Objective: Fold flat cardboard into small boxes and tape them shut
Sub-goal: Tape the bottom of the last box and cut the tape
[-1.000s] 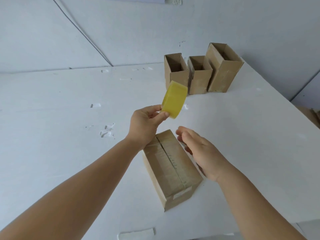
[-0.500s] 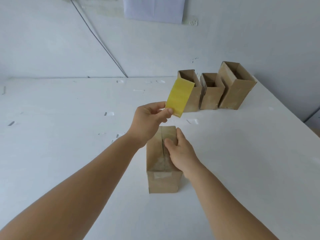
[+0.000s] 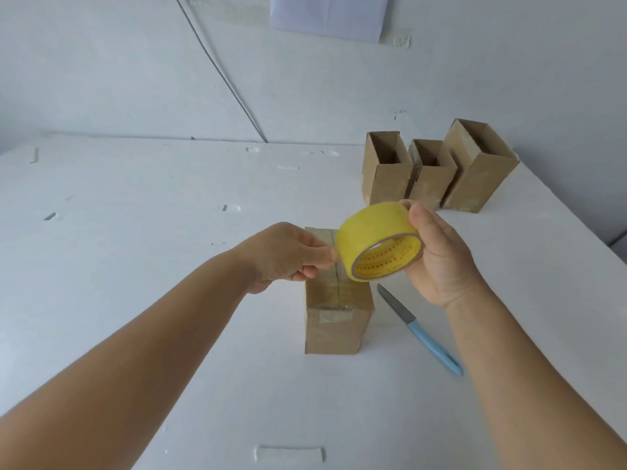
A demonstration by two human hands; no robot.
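Now the right hand (image 3: 441,256) grips the tape roll (image 3: 380,242) while the left hand (image 3: 288,256) pinches its free end; pulling straight along the box (image 3: 336,317) seam should keep the strip flat.

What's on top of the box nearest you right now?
Clear tape already runs over the centre seam of the near box. The tape roll and both hands hover above, hiding the top's far half.

There's a blue-handled knife (image 3: 420,332) lying on the white worktop (image 3: 135,232). White paper sheet (image 3: 329,15) on the wall, thin cable (image 3: 220,69) running down it.
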